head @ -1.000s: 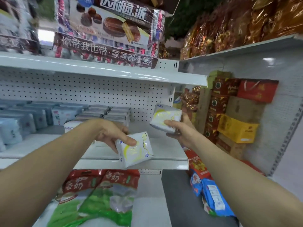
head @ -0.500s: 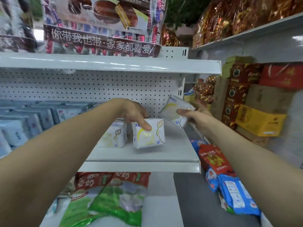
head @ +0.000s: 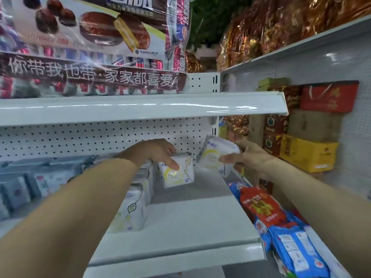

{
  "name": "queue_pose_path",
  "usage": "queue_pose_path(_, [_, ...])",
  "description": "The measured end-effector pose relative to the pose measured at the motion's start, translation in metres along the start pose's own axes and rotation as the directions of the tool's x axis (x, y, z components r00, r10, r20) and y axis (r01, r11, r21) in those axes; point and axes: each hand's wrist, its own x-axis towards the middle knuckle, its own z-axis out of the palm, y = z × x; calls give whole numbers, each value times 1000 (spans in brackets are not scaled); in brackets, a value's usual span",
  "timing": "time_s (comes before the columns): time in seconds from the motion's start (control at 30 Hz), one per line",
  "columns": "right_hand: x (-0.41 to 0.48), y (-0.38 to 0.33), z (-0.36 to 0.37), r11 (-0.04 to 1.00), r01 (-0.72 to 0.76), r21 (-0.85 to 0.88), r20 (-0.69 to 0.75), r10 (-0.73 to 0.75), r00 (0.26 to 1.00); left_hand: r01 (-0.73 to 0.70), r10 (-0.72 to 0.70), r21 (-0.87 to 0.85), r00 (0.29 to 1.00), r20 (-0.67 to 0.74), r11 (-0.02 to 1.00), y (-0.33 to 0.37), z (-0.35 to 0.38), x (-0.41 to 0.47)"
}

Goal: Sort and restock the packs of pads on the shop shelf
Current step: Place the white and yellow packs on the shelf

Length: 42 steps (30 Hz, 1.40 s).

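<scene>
Here, the left hand (head: 154,153) grips the top of a white pack of pads (head: 177,174) that stands upright on the white shelf (head: 180,227), with the thumb on its front. Blue letters "AB" show beside the thumb. The right hand (head: 248,157) holds a second pack (head: 213,155), tilted in the air just to the right, fingers curled round its end. It reads "ABC" in blue above a yellow ring. More white packs (head: 132,207) stand on the left. Above, a big cake bag (head: 90,77) says "你带我也带·家家都喜爱".
</scene>
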Motion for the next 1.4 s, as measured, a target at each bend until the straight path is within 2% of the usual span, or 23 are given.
queue_pose_path(0.17, [6, 4, 2, 1000, -4, 16, 34, 3, 999, 13, -13, 52, 1000, -2, 999, -12, 2, 26])
queue_pose_path(0.3, [13, 19, 3, 999, -38, -16, 52, 39, 998, 27, -26, 19, 998, -54, 999, -23, 10, 45])
queue_pose_path(0.57, [22, 38, 6, 996, -89, 2, 99, 88, 991, 15, -13, 22, 997, -72, 1000, -32, 22, 71])
queue_pose_path(0.9, [32, 43, 13, 998, -59, -8, 129, 60, 990, 8, -1, 36, 982, -190, 999, -36, 29, 84])
queue_pose_path(1.23, [40, 41, 20, 998, -61, -33, 153, 66, 986, 26, -20, 27, 981, -193, 999, -33, 30, 85])
queue_pose_path(1.4, [37, 25, 42, 997, -11, -72, 190, 25, 981, 29, -48, -94, 978, -205, 995, -31, 11, 63])
